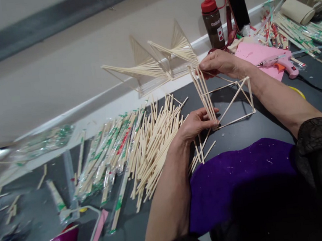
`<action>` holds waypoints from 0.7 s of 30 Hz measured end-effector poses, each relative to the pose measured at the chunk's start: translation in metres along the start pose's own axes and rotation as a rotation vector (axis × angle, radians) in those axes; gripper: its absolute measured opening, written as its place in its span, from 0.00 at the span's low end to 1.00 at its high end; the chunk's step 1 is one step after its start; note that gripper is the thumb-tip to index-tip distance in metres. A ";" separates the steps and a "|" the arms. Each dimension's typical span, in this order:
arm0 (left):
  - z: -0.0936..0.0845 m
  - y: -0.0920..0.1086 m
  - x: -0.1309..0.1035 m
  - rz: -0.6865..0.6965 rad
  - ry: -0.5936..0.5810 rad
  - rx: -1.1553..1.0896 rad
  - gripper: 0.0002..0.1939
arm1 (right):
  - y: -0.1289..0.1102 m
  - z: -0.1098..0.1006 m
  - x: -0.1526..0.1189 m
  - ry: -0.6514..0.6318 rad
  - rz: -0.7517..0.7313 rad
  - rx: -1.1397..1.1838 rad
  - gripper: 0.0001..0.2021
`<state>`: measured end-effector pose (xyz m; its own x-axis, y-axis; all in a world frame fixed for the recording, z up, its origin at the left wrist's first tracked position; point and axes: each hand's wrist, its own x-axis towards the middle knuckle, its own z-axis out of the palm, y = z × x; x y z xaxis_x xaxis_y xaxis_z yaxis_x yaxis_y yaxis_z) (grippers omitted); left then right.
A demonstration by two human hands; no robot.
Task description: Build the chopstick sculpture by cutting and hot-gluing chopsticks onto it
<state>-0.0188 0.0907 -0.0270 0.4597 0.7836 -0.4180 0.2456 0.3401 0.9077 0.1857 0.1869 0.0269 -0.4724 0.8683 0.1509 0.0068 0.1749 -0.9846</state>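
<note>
Over the grey table I hold a frame of thin wooden sticks (236,107) between both hands. A row of several sticks (203,93) forms one side of it, running from hand to hand. My left hand (198,123) pinches the lower end of that row, thumb on the near side. At the upper end, my right hand (215,64) is closed on the stick tips; some of its fingers are hidden. Left of my hands lies a large heap of loose wooden sticks (158,147). Behind, a twisted stick structure (150,70) leans at the wall.
Wrapped chopsticks (108,141) lie left of the heap. A pink glue gun (284,63) with a black cord rests on a pink sheet (251,53) at right. A red-capped bottle (213,25) and a phone (237,5) stand by the wall. Purple cloth (240,165) covers the near edge.
</note>
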 end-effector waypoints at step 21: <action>0.000 0.003 -0.001 0.003 -0.006 0.020 0.26 | 0.003 -0.002 0.002 -0.029 -0.042 -0.041 0.10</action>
<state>-0.0181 0.0910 -0.0243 0.4655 0.7813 -0.4158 0.2615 0.3275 0.9080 0.1867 0.1902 0.0242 -0.4981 0.8464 0.1885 0.0228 0.2301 -0.9729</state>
